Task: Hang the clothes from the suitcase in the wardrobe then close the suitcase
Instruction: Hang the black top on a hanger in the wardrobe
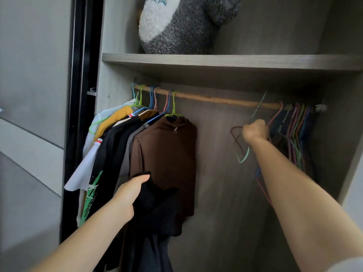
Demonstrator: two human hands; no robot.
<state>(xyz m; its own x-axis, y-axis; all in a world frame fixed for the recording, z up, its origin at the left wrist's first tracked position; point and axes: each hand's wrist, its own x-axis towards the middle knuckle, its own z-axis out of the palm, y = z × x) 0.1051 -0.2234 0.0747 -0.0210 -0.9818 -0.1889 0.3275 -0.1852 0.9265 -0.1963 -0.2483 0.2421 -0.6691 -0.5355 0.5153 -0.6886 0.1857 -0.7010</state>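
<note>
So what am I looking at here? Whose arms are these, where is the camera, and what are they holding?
There is no machine here: a person wears a wide-angle camera on the head, so you see their own two arms reaching into a wardrobe. The left hand grips a black garment. The right hand is closed on empty wire hangers, beside a bunch of spare hangers on the wooden rail. At the rail's left end, clothes already hang, the nearest a brown top. On the shelf above sits a grey plush toy. The suitcase is not in view.
</note>
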